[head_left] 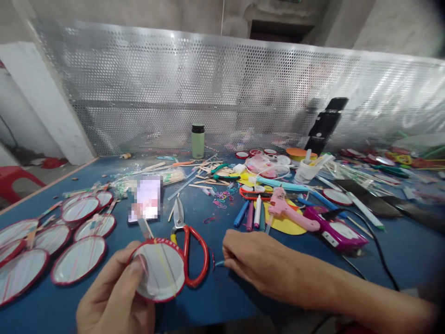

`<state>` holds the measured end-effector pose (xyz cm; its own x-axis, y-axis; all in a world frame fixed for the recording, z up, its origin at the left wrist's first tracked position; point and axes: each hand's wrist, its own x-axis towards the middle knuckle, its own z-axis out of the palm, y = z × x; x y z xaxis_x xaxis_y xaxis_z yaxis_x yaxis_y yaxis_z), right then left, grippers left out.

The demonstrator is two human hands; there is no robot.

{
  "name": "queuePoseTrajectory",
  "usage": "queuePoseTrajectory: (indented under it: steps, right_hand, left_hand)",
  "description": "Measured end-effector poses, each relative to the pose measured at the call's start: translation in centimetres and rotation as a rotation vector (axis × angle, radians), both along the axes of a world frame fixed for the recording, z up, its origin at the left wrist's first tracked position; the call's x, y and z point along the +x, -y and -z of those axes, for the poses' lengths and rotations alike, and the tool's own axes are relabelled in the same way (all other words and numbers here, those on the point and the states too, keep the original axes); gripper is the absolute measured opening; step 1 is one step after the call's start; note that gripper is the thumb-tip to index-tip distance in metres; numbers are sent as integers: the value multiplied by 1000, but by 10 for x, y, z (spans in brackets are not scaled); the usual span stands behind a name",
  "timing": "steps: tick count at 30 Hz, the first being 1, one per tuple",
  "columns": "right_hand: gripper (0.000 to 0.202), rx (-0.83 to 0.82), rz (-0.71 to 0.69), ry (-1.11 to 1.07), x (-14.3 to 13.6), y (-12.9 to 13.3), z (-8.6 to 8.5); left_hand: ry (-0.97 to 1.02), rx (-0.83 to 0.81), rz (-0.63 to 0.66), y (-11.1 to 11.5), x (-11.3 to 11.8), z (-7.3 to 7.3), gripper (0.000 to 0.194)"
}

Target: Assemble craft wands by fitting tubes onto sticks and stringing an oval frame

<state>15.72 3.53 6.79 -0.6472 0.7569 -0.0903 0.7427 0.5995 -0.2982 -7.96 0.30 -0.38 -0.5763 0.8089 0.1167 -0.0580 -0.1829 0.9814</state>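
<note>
My left hand point(116, 287) grips a small round fan point(163, 273) with a red rim, a translucent face and a flat stick handle pointing away from me. Its thumb presses on the face near the rim. To the right, my right hand point(248, 255) is closed low over the blue table point(194, 308). A small blue tip point(219, 263) pokes out at its fingertips; what it belongs to is hidden. Red-handled scissors point(197, 255) lie between the hands, partly behind the fan. Beside them is a thin red strand point(212, 260).
Similar round fans point(79, 260) cover the left side. A phone point(148, 197) lies ahead. Several markers point(249, 215), a pink glue gun point(290, 211) and a purple device point(335, 232) with a black cable are at right. Behind stand a green bottle point(198, 141) and a perforated metal screen point(208, 83).
</note>
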Motion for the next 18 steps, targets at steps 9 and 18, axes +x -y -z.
queuePoseTrajectory:
  steps: [9,18]
  right_hand:
    - [8,-53,-286,-49,-16,-24,-3]
    - [11,16,-195,144,-17,-20,-5]
  left_hand:
    - [30,-14,50,-4,2,-11,29]
    - [129,80,-136,-7,22,-35,19]
